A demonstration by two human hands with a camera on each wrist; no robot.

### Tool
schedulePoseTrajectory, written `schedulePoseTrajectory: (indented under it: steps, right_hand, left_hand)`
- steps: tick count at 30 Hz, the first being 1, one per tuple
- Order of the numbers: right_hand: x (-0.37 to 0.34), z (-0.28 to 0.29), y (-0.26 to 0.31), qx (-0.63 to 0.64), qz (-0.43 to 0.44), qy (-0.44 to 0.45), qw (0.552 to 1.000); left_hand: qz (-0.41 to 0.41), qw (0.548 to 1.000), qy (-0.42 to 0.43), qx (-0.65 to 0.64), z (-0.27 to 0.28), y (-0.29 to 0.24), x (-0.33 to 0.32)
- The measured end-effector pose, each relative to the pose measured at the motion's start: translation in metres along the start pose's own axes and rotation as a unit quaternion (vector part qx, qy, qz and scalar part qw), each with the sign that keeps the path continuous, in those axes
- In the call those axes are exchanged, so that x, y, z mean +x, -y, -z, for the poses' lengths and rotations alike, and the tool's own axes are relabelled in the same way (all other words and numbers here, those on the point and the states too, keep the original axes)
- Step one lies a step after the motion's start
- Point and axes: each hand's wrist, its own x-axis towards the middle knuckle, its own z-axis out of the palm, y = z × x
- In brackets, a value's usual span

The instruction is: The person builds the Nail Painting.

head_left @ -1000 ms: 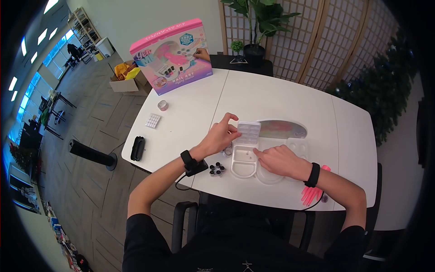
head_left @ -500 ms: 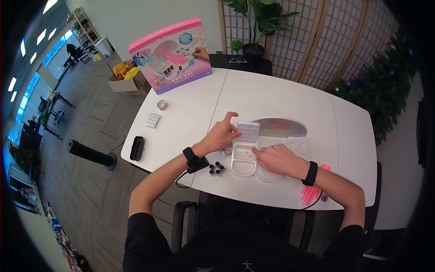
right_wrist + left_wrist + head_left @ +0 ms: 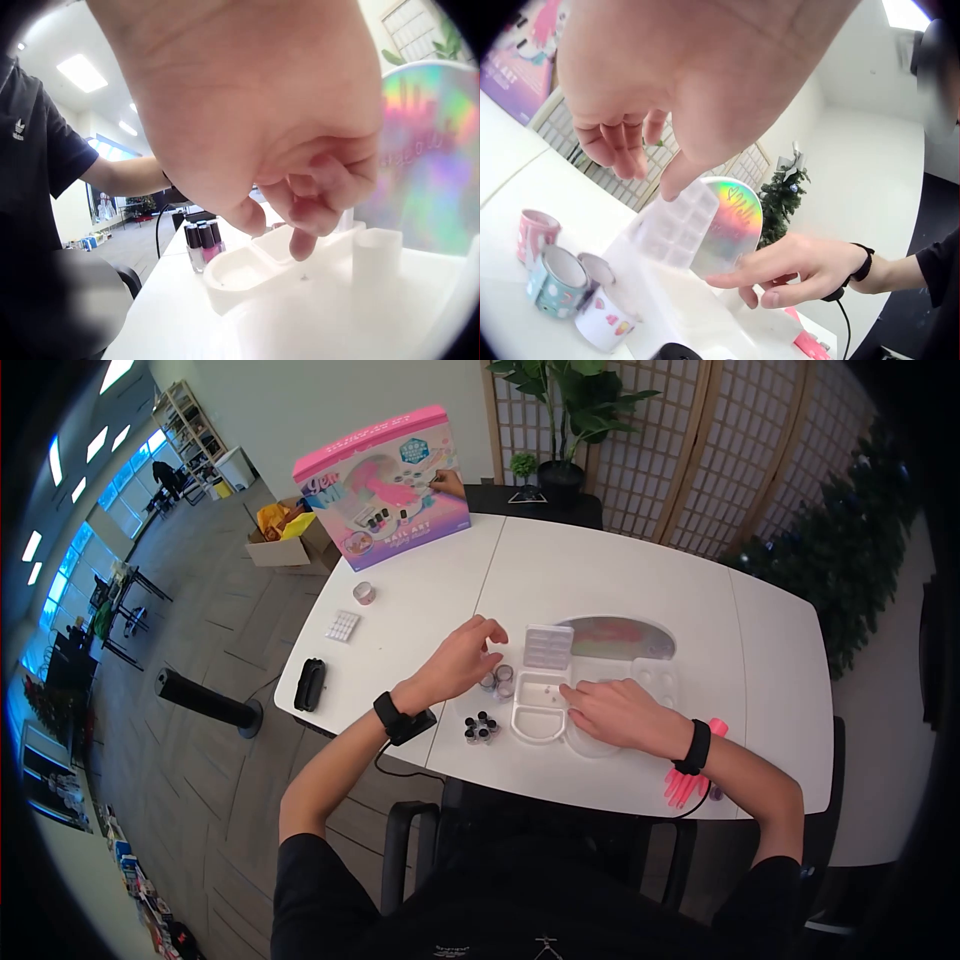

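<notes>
My left hand (image 3: 458,660) hovers over the table, fingers loosely bent and nothing in them. Below and beside it stand several rolls of decorated tape (image 3: 559,277). A white tray (image 3: 540,730) with compartments lies in front, its see-through gridded lid (image 3: 548,648) raised at the back. With its index finger extended, my right hand (image 3: 622,712) reaches over the tray's right edge; in the right wrist view that fingertip (image 3: 302,247) points down at the white plastic, the other fingers curled. Tiny pieces (image 3: 546,689) lie in the upper compartment. Behind rises an iridescent mirror (image 3: 435,150).
Small black-capped nail polish bottles (image 3: 481,728) cluster left of the tray. Pink plastic fingers (image 3: 686,788) lie under the right forearm. A nail art box (image 3: 385,490), a tape roll (image 3: 364,593), a sheet of white pieces (image 3: 342,626) and a black case (image 3: 310,685) stand further left.
My left hand has moved left, away from the raised lid's edge, and the lid stays upright. The right hand remains at the tray with its index finger out.
</notes>
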Motion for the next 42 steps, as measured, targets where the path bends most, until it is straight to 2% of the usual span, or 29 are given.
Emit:
schedulePoseTrajectory:
  steps: [3, 6, 9, 12, 16, 18, 20, 24, 27, 30, 33, 36, 39, 42]
  right_hand:
    - [-0.015, 0.014, 0.010, 0.025, -0.017, 0.017, 0.999]
    - [-0.025, 0.024, 0.020, 0.042, -0.026, 0.017, 0.999]
    - [-0.033, 0.027, 0.027, 0.053, -0.014, -0.021, 0.998]
    - [-0.041, 0.034, 0.035, 0.064, -0.025, -0.018, 0.997]
    - [-0.051, 0.036, 0.040, 0.078, -0.043, -0.033, 0.995]
    - [-0.058, 0.036, 0.045, 0.102, -0.053, -0.045, 0.992]
    - [-0.065, 0.038, 0.053, 0.178, -0.074, -0.070, 0.979]
    - [-0.065, 0.039, 0.074, 0.304, -0.110, -0.116, 0.939]
    - [-0.057, 0.033, 0.096, 0.438, -0.134, -0.186, 0.869]
    - [-0.052, 0.006, 0.103, 0.564, -0.092, -0.243, 0.783]
    - [-0.052, 0.005, 0.114, 0.650, -0.079, -0.245, 0.715]
    - [-0.050, 0.004, 0.116, 0.679, -0.067, -0.252, 0.687]
    - [-0.048, 0.000, 0.112, 0.716, -0.090, -0.223, 0.655]
    - [-0.045, -0.001, 0.111, 0.720, -0.098, -0.225, 0.649]
  left_hand:
    - [-0.047, 0.995, 0.037, 0.076, 0.004, 0.024, -0.019]
    - [-0.035, 0.992, 0.057, 0.110, 0.000, 0.031, -0.033]
    - [-0.052, 0.986, 0.055, 0.147, -0.008, 0.038, -0.038]
    - [-0.073, 0.980, 0.043, 0.180, -0.012, 0.041, -0.039]
    - [-0.078, 0.987, 0.007, 0.139, -0.010, 0.044, -0.040]
    - [-0.058, 0.994, -0.009, 0.089, -0.002, 0.023, -0.047]
    - [-0.063, 0.996, -0.042, 0.047, 0.005, -0.005, -0.057]
    - [-0.105, 0.985, -0.125, -0.048, 0.001, -0.054, -0.077]
    - [-0.125, 0.972, -0.177, -0.094, -0.018, -0.094, -0.096]
    - [-0.171, 0.960, -0.204, -0.084, -0.032, -0.105, -0.103]
    - [-0.205, 0.953, -0.212, -0.072, -0.034, -0.114, -0.106]
    - [-0.220, 0.949, -0.219, -0.061, -0.037, -0.112, -0.106]
    - [-0.221, 0.950, -0.216, -0.054, -0.038, -0.111, -0.105]
    - [-0.214, 0.953, -0.210, -0.046, -0.037, -0.111, -0.105]
